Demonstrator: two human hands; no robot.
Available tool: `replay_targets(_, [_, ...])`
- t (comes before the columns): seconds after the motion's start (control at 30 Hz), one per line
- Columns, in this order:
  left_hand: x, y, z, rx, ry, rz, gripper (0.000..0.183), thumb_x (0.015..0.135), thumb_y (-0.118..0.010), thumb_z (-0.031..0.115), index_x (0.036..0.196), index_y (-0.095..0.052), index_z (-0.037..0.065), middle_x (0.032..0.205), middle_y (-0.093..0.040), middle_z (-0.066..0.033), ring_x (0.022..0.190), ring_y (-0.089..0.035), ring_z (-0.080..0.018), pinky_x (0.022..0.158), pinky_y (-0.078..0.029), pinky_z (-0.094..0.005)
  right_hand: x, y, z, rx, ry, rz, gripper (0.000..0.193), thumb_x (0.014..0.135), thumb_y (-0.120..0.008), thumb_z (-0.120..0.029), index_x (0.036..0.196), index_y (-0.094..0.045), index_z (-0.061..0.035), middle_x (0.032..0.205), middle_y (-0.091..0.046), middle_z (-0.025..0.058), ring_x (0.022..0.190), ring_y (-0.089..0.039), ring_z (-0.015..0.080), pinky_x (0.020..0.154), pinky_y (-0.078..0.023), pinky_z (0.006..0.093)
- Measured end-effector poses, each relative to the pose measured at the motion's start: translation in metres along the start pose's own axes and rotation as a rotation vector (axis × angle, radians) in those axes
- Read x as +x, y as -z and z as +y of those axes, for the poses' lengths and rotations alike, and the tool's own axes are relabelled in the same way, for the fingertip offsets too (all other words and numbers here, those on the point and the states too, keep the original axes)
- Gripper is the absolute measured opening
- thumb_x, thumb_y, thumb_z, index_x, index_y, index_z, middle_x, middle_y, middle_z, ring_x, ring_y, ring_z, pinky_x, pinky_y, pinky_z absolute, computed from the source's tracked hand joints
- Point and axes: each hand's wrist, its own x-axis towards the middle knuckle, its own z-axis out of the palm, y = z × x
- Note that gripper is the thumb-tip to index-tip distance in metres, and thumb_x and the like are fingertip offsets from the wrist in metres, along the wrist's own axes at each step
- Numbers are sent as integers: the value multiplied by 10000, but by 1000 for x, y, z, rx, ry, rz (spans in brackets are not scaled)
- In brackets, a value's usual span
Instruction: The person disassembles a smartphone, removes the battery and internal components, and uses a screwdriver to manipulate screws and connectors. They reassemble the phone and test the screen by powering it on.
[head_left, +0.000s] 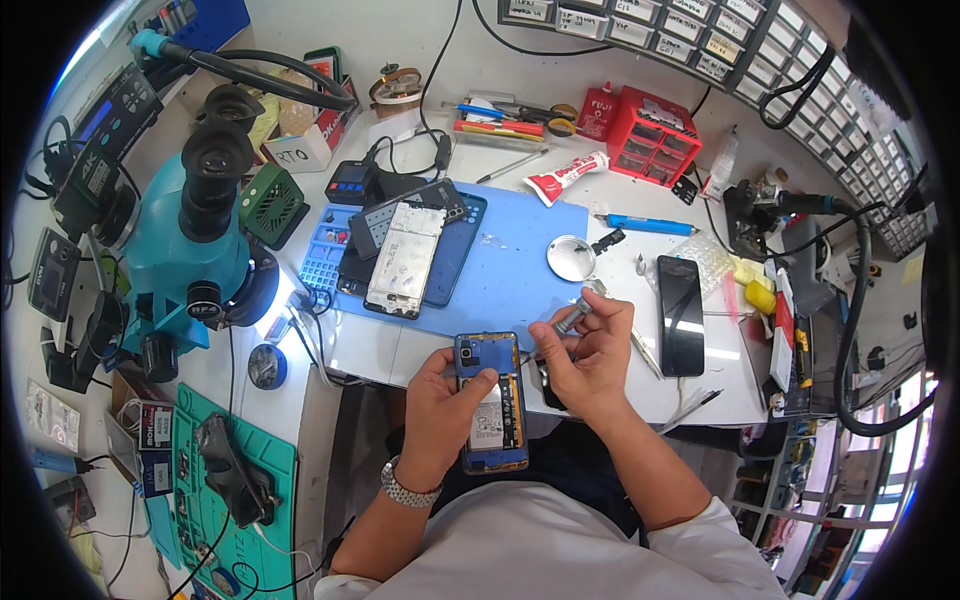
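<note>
My left hand (440,400) is wrapped round an opened smartphone (497,428) with a blue frame, its thumb lying across the upper part. The phone's back is off, so the pale battery and an orange-edged inner strip show. My right hand (597,365) grips a slim grey screwdriver (573,319), its shaft slanting down toward the phone's upper right edge. Whether the tip touches the phone I cannot tell. Beyond my hands, a silvery phone frame (402,258) lies over dark phone parts on a blue mat (520,225).
A teal microscope (180,220) stands at the left, above a green mat (285,450). A round metal dish (571,258) sits behind my right hand. To the right lies a black phone (681,310). A glue tube (567,178) and red drawer box (655,135) are at the back.
</note>
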Motion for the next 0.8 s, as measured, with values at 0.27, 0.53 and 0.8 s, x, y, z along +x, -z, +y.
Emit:
replay_targets(0.27, [4,0,0,-1,-5,3,391,980,-767,8,1307,-571,-78,1004,-802,-165,798,-786,-152,702,-642,-279,3,0,0,-33,42,0,658,965,-782,83,1440,-352,-65,1082,-645,147,929,-692,132,699,-614,245])
replay_targets(0.53, [3,-3,3,-11,-3,2,384,984,-762,5,1308,-573,-77,1005,-802,-164,803,-787,-153,702,-644,-279,2,0,-1,-47,85,-8,660,961,-786,83,1438,-352,-57,1069,-657,159,915,-696,142,692,-605,241])
replay_targets(0.8, [3,-2,3,14,13,9,360,989,-756,1,1298,-583,-67,1009,-801,-157,811,-785,-148,705,-642,-276,-1,1,2,-97,183,-46,710,945,-817,54,1468,-341,-17,1077,-664,168,915,-723,167,679,-607,255])
